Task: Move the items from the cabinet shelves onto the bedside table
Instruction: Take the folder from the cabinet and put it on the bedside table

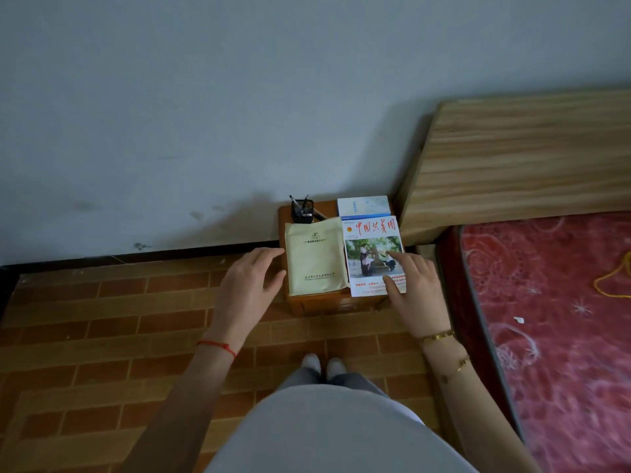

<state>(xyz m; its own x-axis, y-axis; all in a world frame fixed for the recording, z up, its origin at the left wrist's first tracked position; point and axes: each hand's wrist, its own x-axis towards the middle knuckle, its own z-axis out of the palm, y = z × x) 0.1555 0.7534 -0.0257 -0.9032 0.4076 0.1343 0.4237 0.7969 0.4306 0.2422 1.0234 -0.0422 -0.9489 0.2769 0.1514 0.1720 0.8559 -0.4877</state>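
Note:
The small wooden bedside table (pixel 317 303) stands against the wall beside the bed. On its left half lies a cream envelope-like packet (pixel 314 256). To the right of it lies a magazine (pixel 370 240) with red characters and a photo on its cover. Behind the magazine sits a white and blue box (pixel 363 205). A black pen holder (pixel 302 210) with pens stands at the back left. My left hand (pixel 251 279) hovers with spread fingers by the packet's left edge. My right hand (pixel 415 286) rests its straight fingers on the magazine's lower right part.
A wooden headboard (pixel 519 158) and a bed with a red patterned cover (pixel 560 329) fill the right side. A yellow cord (pixel 614 279) lies on the cover. The floor is brick-patterned (pixel 102 336). A pale wall (pixel 239 97) stands behind the table. My feet (pixel 322 365) are just before the table.

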